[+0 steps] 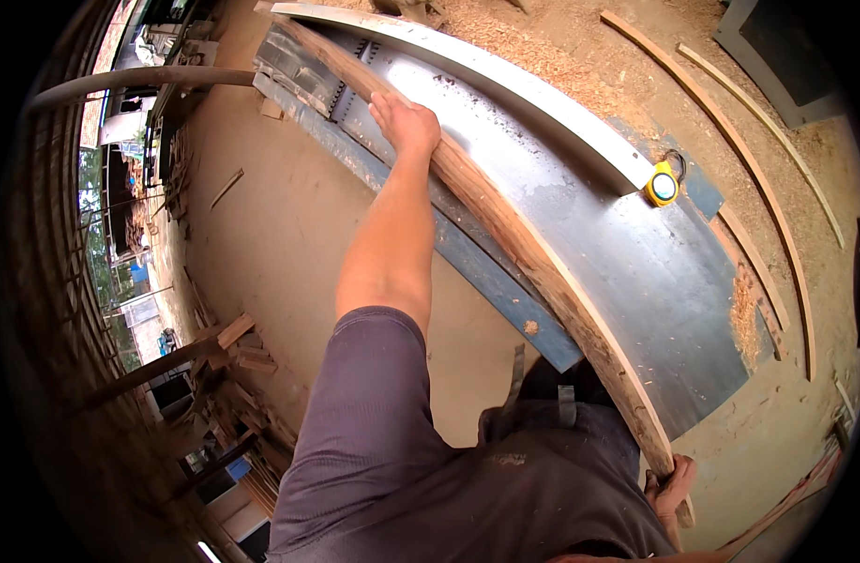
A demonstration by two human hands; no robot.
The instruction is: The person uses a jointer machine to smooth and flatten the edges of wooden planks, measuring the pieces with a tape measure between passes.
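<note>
A long, rough-edged wooden plank (519, 239) runs diagonally along a metal machine table (655, 291), from the far left to my body at the lower right. My left hand (407, 125) reaches out over the plank's far half, its fingers bent across the wood and pressed to it; the thumb is hidden. At the near end, beside my right hip, my right hand (672, 488) is closed around the plank, partly hidden by it. To the plank's right, a pale straight fence (505, 70) stands on the table. A yellow tape measure (663, 186) sits at the fence's near end.
Thin wooden strips (721, 127) lie on the floor at the right, among sawdust (561, 70). A grey box-like object (786, 61) stands at the far right. Stacked timber offcuts (247, 347) lie at the left, near a wooden post (149, 84). Shavings (747, 314) cover the table's right edge.
</note>
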